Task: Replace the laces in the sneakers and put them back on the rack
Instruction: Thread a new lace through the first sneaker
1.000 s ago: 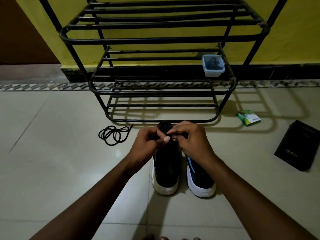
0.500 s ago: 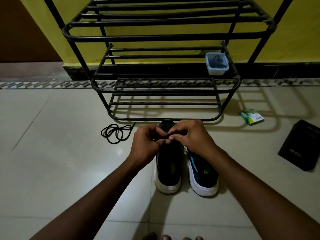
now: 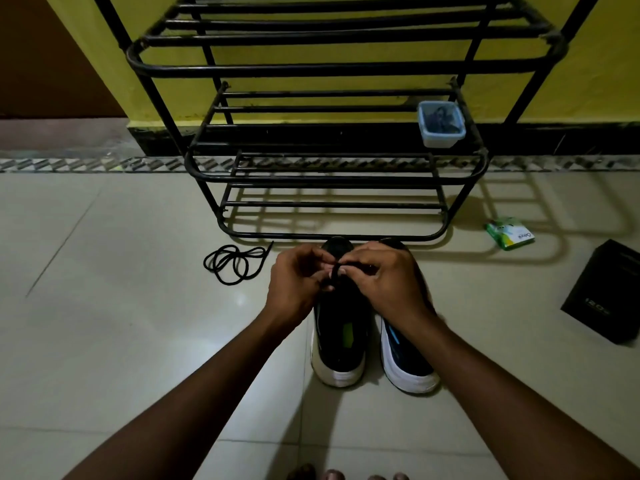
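Two black sneakers with white soles stand side by side on the tiled floor, heels toward me: the left sneaker (image 3: 341,336) and the right sneaker (image 3: 408,362) with a blue stripe. Over the left sneaker's front, my left hand (image 3: 296,285) and my right hand (image 3: 381,282) meet, both pinching a black lace (image 3: 335,271) looped between the fingertips. The sneaker's eyelets are hidden under my hands. A loose black lace (image 3: 233,263) lies coiled on the floor left of the sneakers. The black metal rack (image 3: 332,174) stands just beyond the toes.
A small clear box (image 3: 440,124) with dark contents sits on the rack's middle shelf at the right. A green packet (image 3: 509,233) and a black box (image 3: 604,292) lie on the floor to the right. My toes (image 3: 332,474) show at the bottom edge.
My hands have stayed together over the left sneaker's front, fingers shifting slightly on the lace. The view tilted a little; nothing else moved.
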Tool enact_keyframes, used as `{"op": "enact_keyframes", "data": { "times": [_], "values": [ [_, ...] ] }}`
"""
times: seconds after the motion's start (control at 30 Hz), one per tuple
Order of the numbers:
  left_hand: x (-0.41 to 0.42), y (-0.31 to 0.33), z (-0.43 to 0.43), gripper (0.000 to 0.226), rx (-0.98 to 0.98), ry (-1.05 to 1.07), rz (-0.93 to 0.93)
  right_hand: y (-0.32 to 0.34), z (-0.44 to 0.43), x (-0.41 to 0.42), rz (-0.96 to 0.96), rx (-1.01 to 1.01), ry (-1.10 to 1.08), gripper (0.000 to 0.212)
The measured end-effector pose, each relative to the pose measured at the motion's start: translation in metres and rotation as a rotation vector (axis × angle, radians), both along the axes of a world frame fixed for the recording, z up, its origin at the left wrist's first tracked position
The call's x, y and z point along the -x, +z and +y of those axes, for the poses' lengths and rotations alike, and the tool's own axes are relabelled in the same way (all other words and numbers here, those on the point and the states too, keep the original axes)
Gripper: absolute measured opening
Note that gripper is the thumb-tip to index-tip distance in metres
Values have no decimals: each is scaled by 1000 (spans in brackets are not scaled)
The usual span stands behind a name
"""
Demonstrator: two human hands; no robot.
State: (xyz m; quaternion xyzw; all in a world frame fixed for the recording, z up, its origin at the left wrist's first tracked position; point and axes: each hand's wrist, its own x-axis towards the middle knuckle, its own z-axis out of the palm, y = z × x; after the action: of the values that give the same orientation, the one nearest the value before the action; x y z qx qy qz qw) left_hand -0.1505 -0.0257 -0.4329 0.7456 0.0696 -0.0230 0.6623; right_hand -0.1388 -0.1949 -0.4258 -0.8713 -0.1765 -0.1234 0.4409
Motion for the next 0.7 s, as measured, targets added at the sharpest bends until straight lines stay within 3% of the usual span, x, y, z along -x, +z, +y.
{"op": "enact_keyframes", "data": {
  "times": [0.23, 0.37, 0.57, 0.7],
  "values": [
    [8, -15, 20, 19, -373, 49, -102, -10, -18, 1, 79, -9, -28, 15],
    [23, -22, 32, 18, -436, 93, -78, -13, -34, 8, 76, 77, -2, 19],
    [32, -31, 46, 57, -476, 103, -29, -10, -50, 15, 64, 148, -1, 24],
    [30, -33, 51, 57, -492, 72, -53, -12, -56, 15, 63, 223, 26, 25]
  ]
}}
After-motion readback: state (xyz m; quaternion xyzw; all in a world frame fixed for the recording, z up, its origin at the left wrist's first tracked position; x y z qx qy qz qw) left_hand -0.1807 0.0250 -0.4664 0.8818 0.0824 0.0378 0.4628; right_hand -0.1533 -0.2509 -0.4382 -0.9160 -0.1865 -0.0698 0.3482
